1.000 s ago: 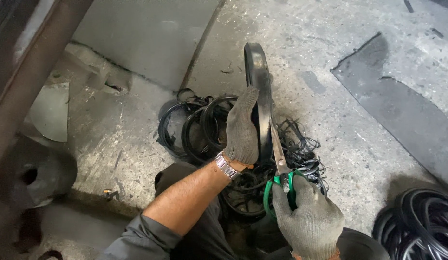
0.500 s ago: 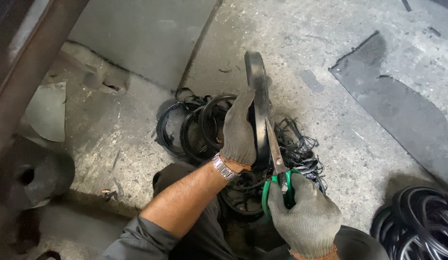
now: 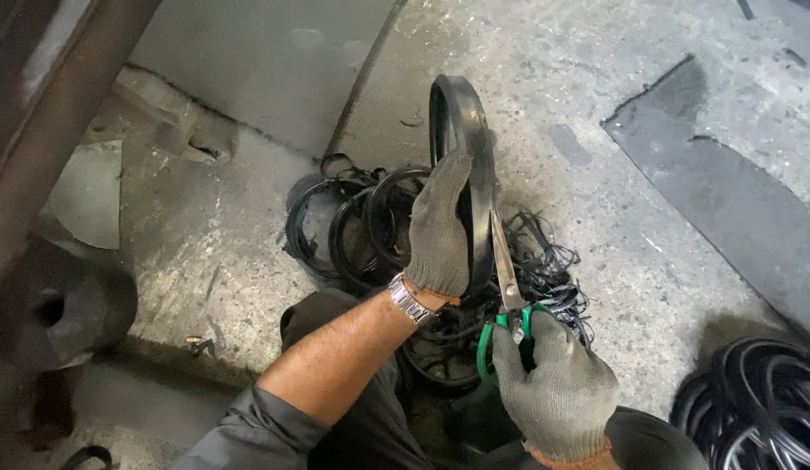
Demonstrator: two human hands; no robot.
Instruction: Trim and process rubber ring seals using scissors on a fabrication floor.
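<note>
Left hand (image 3: 438, 228) grip clamped on upright black rubber ring (image 3: 474, 165) above the floor (image 3: 596, 113), right hand (image 3: 557, 390) grip closed on green-handled scissors (image 3: 507, 292), blades against the ring's edge, trimmings pile (image 3: 361, 231) beneath

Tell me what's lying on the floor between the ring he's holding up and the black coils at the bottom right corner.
In the head view, mostly bare concrete floor separates the ring from the coils; only a tangle of thin black trimmings lies near the ring.
</note>
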